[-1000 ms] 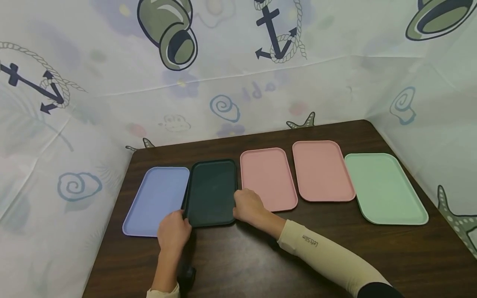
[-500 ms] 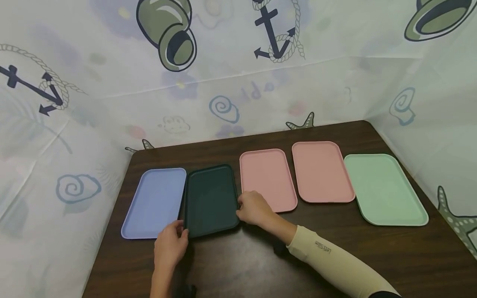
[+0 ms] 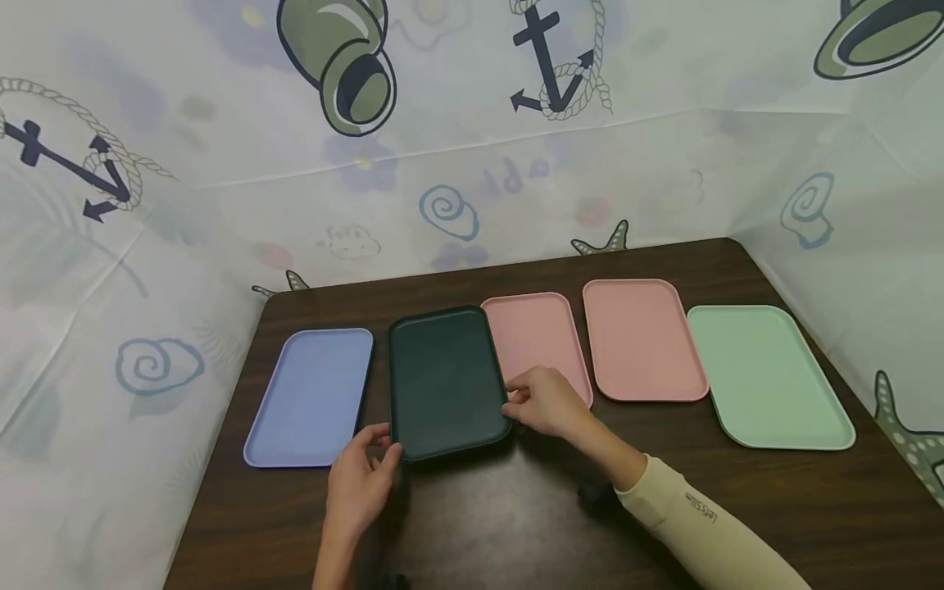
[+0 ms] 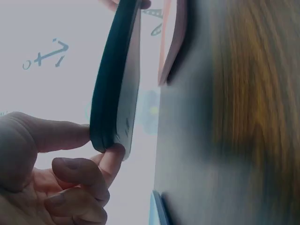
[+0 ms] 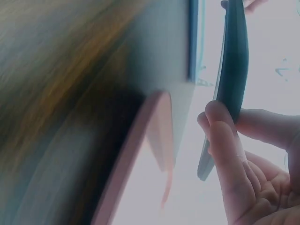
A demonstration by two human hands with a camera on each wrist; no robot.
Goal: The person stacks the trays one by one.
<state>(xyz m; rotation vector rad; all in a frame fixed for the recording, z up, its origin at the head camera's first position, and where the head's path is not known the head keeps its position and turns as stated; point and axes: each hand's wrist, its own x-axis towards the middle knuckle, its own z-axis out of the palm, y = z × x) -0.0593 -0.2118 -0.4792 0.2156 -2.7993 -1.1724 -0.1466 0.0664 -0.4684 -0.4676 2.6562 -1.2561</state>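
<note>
Both hands hold a dark green rectangular tray (image 3: 448, 381) up off the table, tilted slightly. My left hand (image 3: 360, 479) pinches its near left corner; in the left wrist view the thumb lies on the rim of the tray (image 4: 107, 89) and a fingertip sits under its pale underside. At the right edge, my right hand (image 3: 549, 403) grips it between thumb and fingers, and the right wrist view shows the tray (image 5: 233, 61) edge-on, raised above the table. The tray overlaps the left side of a smaller pink tray (image 3: 534, 328) in the head view.
A blue tray (image 3: 310, 397) lies at the left of the dark wooden table (image 3: 472, 533). Right of the small pink tray lie a larger pink tray (image 3: 643, 340) and a mint green tray (image 3: 770, 377). A patterned cloth (image 3: 442, 123) hangs behind and at both sides.
The dark green tray has come up off the table and moved right, away from the blue tray and partly over the small pink one. Both hands have moved right with it.
</note>
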